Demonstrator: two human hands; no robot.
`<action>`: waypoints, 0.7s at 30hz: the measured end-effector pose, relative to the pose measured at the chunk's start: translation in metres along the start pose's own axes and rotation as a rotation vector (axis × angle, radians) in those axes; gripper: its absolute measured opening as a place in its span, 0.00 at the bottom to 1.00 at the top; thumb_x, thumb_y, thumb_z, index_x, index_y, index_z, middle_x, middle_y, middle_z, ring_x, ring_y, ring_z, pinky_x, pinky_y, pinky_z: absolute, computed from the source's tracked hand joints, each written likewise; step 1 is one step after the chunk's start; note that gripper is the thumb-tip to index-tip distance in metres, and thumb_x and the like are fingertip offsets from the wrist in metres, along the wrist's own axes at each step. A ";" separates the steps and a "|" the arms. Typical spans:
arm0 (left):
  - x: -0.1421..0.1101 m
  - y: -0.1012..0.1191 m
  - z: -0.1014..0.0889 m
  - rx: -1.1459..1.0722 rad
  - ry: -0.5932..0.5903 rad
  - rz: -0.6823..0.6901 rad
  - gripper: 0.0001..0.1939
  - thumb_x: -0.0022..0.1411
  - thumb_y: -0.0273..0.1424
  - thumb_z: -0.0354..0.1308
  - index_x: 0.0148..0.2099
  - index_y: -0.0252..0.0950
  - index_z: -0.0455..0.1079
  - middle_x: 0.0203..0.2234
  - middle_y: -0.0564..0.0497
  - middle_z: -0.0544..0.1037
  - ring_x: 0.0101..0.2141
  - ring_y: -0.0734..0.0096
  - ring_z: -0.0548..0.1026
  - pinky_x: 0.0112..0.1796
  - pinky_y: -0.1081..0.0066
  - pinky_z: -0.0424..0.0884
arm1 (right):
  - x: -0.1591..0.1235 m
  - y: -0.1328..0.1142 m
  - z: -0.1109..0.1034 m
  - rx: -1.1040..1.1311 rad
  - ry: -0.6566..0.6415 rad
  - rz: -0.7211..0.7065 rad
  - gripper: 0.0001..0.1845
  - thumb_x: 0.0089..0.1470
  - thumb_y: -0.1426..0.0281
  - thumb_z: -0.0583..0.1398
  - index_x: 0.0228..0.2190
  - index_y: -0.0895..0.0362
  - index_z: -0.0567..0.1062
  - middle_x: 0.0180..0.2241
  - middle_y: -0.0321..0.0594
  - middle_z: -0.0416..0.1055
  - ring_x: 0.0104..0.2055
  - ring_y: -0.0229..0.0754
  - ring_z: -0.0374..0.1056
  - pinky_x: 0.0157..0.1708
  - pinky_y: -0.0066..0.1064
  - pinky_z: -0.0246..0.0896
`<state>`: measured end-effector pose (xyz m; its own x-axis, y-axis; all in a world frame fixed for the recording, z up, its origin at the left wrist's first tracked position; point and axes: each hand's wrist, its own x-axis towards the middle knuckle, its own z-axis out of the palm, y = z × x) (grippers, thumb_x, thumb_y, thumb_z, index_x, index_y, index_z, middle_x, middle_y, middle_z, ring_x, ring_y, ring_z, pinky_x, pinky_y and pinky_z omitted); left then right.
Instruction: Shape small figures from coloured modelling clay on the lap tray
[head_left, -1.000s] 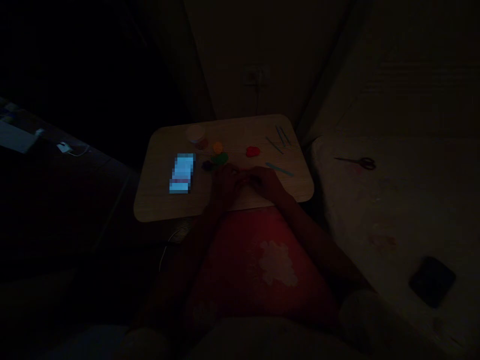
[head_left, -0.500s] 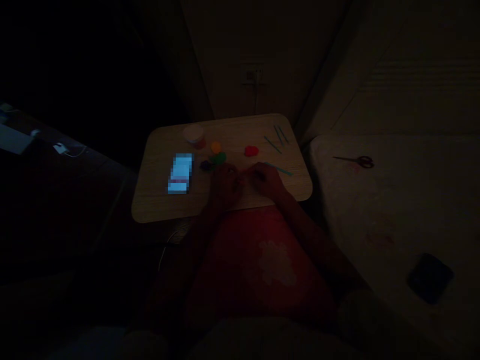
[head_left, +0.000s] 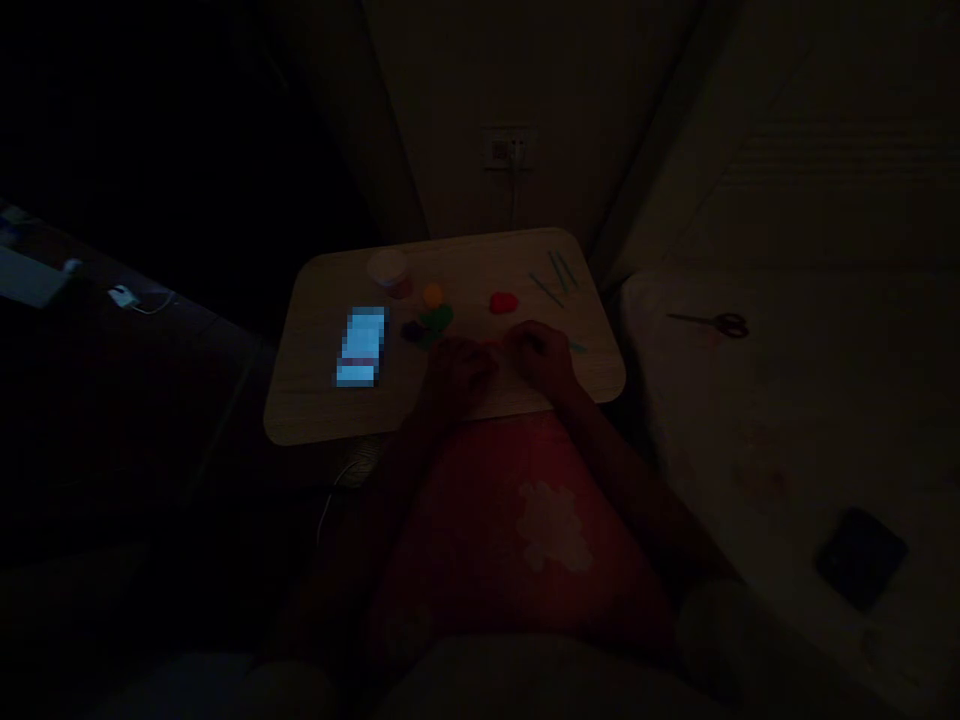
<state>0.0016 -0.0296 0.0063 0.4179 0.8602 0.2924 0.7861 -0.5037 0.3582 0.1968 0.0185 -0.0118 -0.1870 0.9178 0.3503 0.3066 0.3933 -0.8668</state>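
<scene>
In dim light, my left hand [head_left: 459,372] is over the front of a small wooden table [head_left: 315,410], fingers curled in. My right hand [head_left: 541,355] is just to its right, fingers bent and drawn together. Between the fingertips a small reddish piece [head_left: 491,345] shows faintly; its shape and which hand holds it cannot be made out. Beyond the hands is a bright red lump like modelling clay [head_left: 503,302]. Green [head_left: 437,319], dark purple [head_left: 412,331] and orange lumps [head_left: 433,296] are by my left hand. A thin bluish-green stick [head_left: 577,346] is partly hidden behind my right hand.
A lit phone [head_left: 361,346] lies on the table's left side, a pale tub [head_left: 388,268] behind it. Several thin sticks [head_left: 559,272] lie back right. Scissors [head_left: 724,323] and a dark square item [head_left: 861,557] rest on a pale surface at right. A wall socket [head_left: 510,150] holds a plug.
My right hand has shifted slightly right, covering more of the bluish-green stick. My left hand has turned a little, its fingers reaching slightly further right. The other things stay in place.
</scene>
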 end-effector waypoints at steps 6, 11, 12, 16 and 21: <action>-0.001 -0.001 0.000 0.021 0.020 0.015 0.09 0.66 0.31 0.57 0.42 0.42 0.79 0.45 0.46 0.79 0.51 0.55 0.71 0.56 0.49 0.59 | 0.000 0.002 -0.001 0.037 0.078 0.016 0.11 0.49 0.74 0.53 0.29 0.56 0.76 0.31 0.42 0.77 0.36 0.44 0.72 0.39 0.34 0.66; -0.001 0.000 -0.001 0.027 0.037 -0.007 0.07 0.63 0.30 0.57 0.36 0.40 0.78 0.44 0.44 0.77 0.49 0.54 0.71 0.54 0.50 0.62 | 0.000 0.000 0.000 0.005 0.025 0.021 0.12 0.49 0.75 0.53 0.30 0.56 0.76 0.32 0.42 0.78 0.36 0.44 0.72 0.39 0.34 0.66; -0.001 -0.001 -0.001 0.020 0.053 -0.011 0.06 0.62 0.28 0.57 0.36 0.39 0.77 0.44 0.44 0.76 0.49 0.54 0.71 0.54 0.50 0.63 | 0.000 -0.001 0.000 0.002 0.022 0.017 0.12 0.49 0.75 0.53 0.30 0.56 0.76 0.32 0.42 0.78 0.36 0.45 0.73 0.39 0.34 0.66; -0.005 -0.005 -0.002 -0.027 0.201 -0.116 0.07 0.60 0.25 0.55 0.38 0.38 0.73 0.47 0.44 0.74 0.51 0.54 0.70 0.56 0.51 0.63 | 0.000 0.000 -0.001 -0.022 0.019 0.013 0.12 0.49 0.75 0.53 0.31 0.56 0.77 0.33 0.42 0.78 0.37 0.45 0.73 0.39 0.35 0.66; -0.008 -0.008 -0.001 -0.013 0.398 -0.353 0.09 0.66 0.33 0.54 0.47 0.37 0.67 0.47 0.39 0.72 0.52 0.47 0.69 0.53 0.49 0.65 | 0.000 -0.001 0.002 -0.115 0.008 -0.021 0.11 0.53 0.73 0.55 0.34 0.56 0.78 0.35 0.44 0.78 0.37 0.45 0.73 0.39 0.35 0.66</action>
<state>-0.0085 -0.0327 0.0016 -0.0781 0.8817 0.4653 0.8411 -0.1923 0.5055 0.1948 0.0176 -0.0117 -0.1871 0.9094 0.3715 0.4076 0.4159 -0.8130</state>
